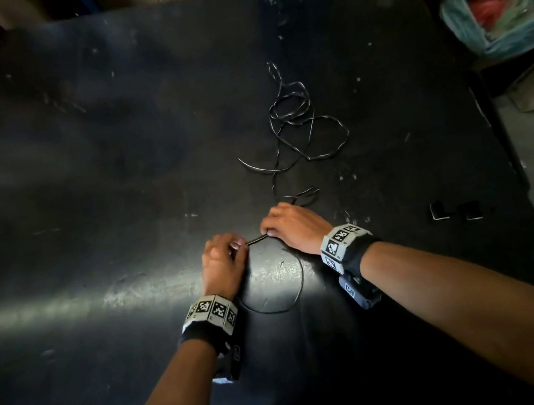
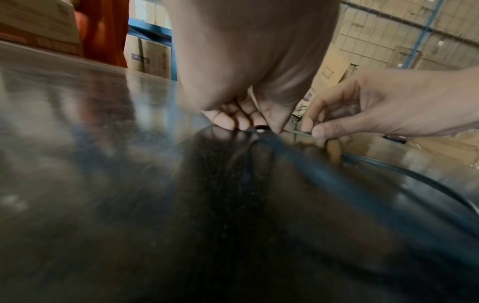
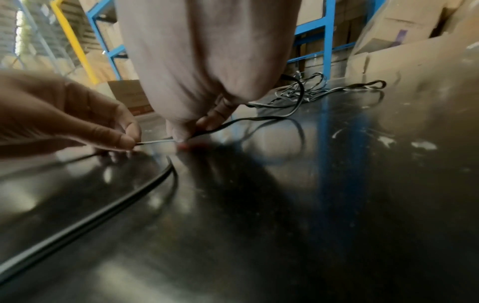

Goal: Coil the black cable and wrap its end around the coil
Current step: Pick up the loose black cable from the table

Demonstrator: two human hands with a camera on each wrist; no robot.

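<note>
A thin black cable [image 1: 307, 120] lies in a loose tangle on the dark table [image 1: 79, 161] beyond my hands. One loop of the cable [image 1: 301, 287] lies flat between my wrists. My left hand [image 1: 224, 260] pinches the cable near the loop's top, thumb against fingertips. My right hand [image 1: 291, 226] pinches the same cable a short way to the right, and a short straight stretch [image 1: 257, 238] spans the gap between them. In the right wrist view the cable [image 3: 259, 119] runs from my right hand [image 3: 186, 133] back to the tangle [image 3: 311, 90]. In the left wrist view both the left hand [image 2: 249, 121] and the right hand [image 2: 318, 129] pinch it.
Two small dark objects [image 1: 455, 210] sit at the table's right edge. A blue plastic bag [image 1: 503, 7] with red contents stands off the table at the far right. Cardboard boxes [image 3: 404, 41] and blue racking [image 3: 324, 41] stand behind the table.
</note>
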